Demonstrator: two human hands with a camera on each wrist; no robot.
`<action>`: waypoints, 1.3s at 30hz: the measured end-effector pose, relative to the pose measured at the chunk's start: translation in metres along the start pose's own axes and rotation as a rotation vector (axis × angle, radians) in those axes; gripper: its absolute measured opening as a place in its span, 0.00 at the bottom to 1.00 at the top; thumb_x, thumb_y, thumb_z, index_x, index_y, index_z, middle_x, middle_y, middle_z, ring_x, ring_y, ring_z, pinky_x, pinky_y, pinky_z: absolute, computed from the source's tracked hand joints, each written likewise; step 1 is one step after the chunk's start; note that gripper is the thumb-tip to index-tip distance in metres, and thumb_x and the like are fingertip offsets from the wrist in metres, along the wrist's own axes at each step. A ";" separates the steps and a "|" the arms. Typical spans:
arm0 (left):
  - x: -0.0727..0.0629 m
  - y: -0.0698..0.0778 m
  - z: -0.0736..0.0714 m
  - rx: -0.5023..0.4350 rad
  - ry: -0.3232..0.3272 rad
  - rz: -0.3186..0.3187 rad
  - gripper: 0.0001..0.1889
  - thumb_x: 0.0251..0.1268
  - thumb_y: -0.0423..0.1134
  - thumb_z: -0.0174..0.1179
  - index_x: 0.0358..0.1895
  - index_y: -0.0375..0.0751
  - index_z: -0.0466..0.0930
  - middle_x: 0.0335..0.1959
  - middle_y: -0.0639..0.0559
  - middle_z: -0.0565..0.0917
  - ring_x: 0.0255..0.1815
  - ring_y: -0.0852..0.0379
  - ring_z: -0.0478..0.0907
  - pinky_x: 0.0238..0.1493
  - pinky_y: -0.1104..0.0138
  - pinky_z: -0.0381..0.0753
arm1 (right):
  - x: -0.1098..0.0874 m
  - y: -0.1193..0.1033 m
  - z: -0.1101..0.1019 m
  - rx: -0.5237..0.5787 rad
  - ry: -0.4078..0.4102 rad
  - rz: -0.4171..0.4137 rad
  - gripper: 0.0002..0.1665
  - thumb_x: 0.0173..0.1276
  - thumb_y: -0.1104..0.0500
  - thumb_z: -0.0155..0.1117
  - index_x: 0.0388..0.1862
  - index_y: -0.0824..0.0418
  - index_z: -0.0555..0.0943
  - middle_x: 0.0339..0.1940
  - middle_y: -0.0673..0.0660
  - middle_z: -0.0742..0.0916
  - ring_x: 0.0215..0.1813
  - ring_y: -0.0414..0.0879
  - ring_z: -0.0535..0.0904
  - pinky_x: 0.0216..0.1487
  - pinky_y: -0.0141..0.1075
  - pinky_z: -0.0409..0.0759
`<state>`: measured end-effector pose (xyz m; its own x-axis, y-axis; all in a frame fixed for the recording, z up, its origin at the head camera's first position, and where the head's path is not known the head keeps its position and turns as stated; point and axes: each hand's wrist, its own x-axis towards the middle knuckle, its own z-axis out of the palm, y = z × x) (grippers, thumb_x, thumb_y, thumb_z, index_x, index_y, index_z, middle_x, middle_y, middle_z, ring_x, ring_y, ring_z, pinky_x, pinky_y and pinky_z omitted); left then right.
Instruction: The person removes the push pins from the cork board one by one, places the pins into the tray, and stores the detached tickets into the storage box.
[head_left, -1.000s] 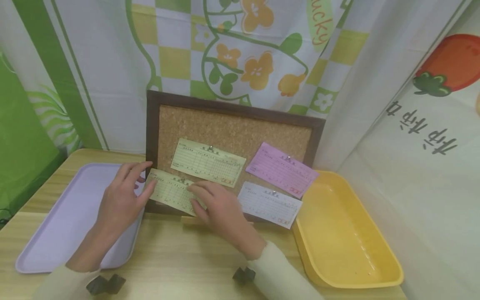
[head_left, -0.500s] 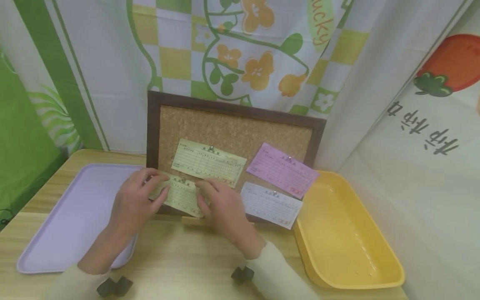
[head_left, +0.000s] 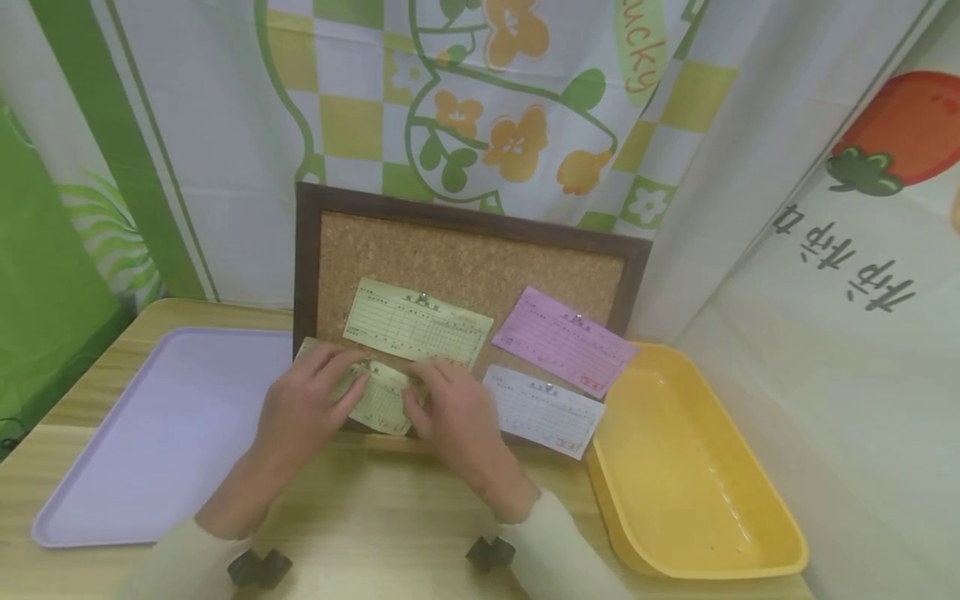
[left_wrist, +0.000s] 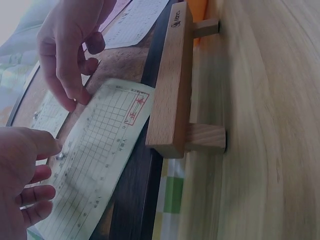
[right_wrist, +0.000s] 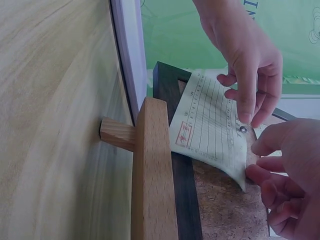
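A pale green printed slip [head_left: 381,406] with a red stamp hangs at the lower left of a cork board [head_left: 480,242] in a dark frame. My left hand [head_left: 306,408] is over its left part, fingertips beside the silver push pin [right_wrist: 243,129] at its top edge. Whether they touch the pin I cannot tell. My right hand [head_left: 459,412] stands at the slip's right end, its fingers loosely bent near the top right corner [right_wrist: 243,185], which lifts off the cork. Neither hand grips anything that shows. Another green slip [head_left: 420,323] is pinned just above.
A purple slip [head_left: 566,340] and a white slip [head_left: 542,410] are pinned on the board's right side. The board leans on a wooden stand [left_wrist: 172,95]. A lilac tray [head_left: 172,433] lies left, and a deep yellow tray [head_left: 690,475] stands right. Curtains hang behind.
My left hand has moved right, from the slip's left end to the area by its pin. My right hand has shifted slightly right, to the slip's right end. The board and trays look unmoved.
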<state>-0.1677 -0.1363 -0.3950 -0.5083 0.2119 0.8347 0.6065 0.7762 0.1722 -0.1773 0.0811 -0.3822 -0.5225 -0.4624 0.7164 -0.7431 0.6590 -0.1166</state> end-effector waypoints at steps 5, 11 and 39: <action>0.003 0.002 0.005 0.006 -0.013 -0.039 0.13 0.56 0.31 0.74 0.45 0.36 0.86 0.37 0.44 0.84 0.27 0.50 0.79 0.24 0.61 0.80 | -0.002 0.000 0.000 0.014 -0.027 0.038 0.15 0.64 0.61 0.74 0.49 0.59 0.85 0.39 0.50 0.88 0.30 0.37 0.79 0.29 0.24 0.76; 0.003 0.003 0.007 -0.012 -0.019 -0.074 0.12 0.57 0.30 0.73 0.44 0.36 0.86 0.37 0.45 0.83 0.25 0.54 0.76 0.21 0.64 0.78 | -0.004 -0.001 -0.001 -0.001 -0.035 0.051 0.15 0.64 0.59 0.75 0.49 0.59 0.86 0.37 0.50 0.86 0.29 0.37 0.76 0.27 0.23 0.73; 0.008 0.000 0.009 -0.031 -0.034 -0.111 0.08 0.57 0.29 0.74 0.38 0.39 0.85 0.37 0.49 0.81 0.25 0.55 0.76 0.16 0.65 0.73 | -0.009 0.002 -0.007 -0.020 -0.025 0.123 0.13 0.64 0.59 0.75 0.47 0.56 0.86 0.39 0.49 0.85 0.28 0.37 0.74 0.25 0.26 0.72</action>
<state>-0.1771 -0.1300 -0.3931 -0.5934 0.1463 0.7915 0.5635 0.7777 0.2787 -0.1710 0.0904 -0.3847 -0.6199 -0.3919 0.6798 -0.6643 0.7232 -0.1889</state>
